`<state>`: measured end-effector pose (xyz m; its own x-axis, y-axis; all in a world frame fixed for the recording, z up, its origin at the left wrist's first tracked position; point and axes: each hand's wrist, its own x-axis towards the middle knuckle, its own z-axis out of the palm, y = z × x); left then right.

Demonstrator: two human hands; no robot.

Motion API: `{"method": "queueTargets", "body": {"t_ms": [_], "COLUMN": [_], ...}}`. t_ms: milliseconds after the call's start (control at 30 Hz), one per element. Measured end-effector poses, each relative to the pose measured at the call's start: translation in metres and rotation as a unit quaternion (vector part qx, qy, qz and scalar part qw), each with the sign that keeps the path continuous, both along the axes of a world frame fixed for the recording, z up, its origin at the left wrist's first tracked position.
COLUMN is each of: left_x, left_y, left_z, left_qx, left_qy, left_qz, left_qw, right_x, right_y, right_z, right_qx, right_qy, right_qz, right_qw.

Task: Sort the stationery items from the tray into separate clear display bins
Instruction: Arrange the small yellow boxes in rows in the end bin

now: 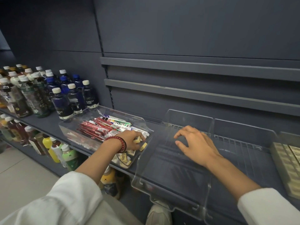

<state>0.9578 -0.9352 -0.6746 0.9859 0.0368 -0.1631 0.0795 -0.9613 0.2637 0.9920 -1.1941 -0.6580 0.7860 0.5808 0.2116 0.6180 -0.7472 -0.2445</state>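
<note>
A clear tray (68,127) on the grey shelf holds red packets (95,129), green and white packets (121,123) and small yellow erasers (125,157). My left hand (132,140) is inside the tray's near right corner, its fingers curled round a small yellow eraser (137,140). A red bead bracelet sits on that wrist. To the right stands a clear display bin (170,189) with nothing in it. My right hand (193,143) hovers over this bin, fingers spread and relaxed, holding nothing.
Many drink bottles (65,98) stand on the shelf left of the tray, and more bottles (53,150) fill the shelf below. A second clear bin (243,143) sits right of the first. A box of pale packets (287,163) lies at the far right.
</note>
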Motion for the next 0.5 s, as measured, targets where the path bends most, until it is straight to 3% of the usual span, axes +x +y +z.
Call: {"method": "queueTargets", "body": {"t_ms": [167, 367, 500], "left_x": [0.000, 0.003, 0.002], "left_y": [-0.008, -0.003, 0.004], "left_z": [-0.009, -0.009, 0.014], "left_qx": [0.043, 0.027, -0.077], "left_qy": [0.016, 0.009, -0.139], "left_qz": [0.001, 0.031, 0.102], "left_qw": [0.999, 0.999, 0.982], "right_x": [-0.001, 0.000, 0.000], "right_y": [-0.002, -0.001, -0.002], "right_z": [0.000, 0.002, 0.009], "right_qx": [-0.003, 0.010, 0.029], "right_qy": [0.001, -0.003, -0.010], "right_qz": [0.001, 0.002, 0.004], "right_qw": [1.000, 1.000, 1.000]}}
